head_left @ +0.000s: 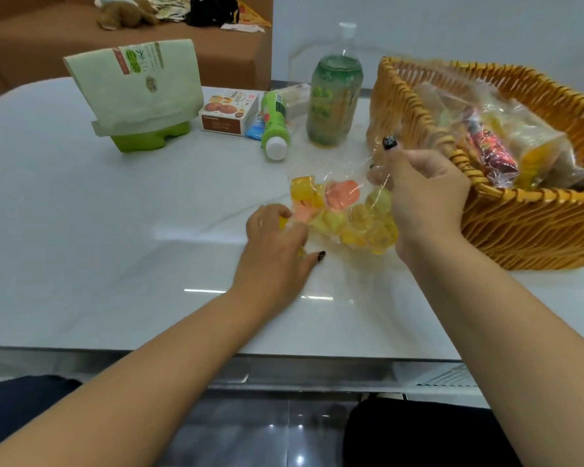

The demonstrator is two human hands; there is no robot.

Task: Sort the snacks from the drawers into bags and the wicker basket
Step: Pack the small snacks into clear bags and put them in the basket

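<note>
A clear plastic bag [348, 214] full of yellow and orange jelly cups lies on the white table [115, 230], just left of the wicker basket [526, 230]. My right hand [422, 200] pinches the bag's open top edge and lifts it. My left hand [277, 237] sits at the bag's left end, fingers curled round a yellow jelly cup [284, 222]. The basket holds several wrapped snacks, among them a red packet [493, 153].
Behind the bag stand a tall green drink bottle [334, 99], a small green bottle [275, 126] lying on its side, a biscuit box [228, 112] and a pale green paper bag [135, 85] over a green container. A brown sofa with clutter lies beyond the table.
</note>
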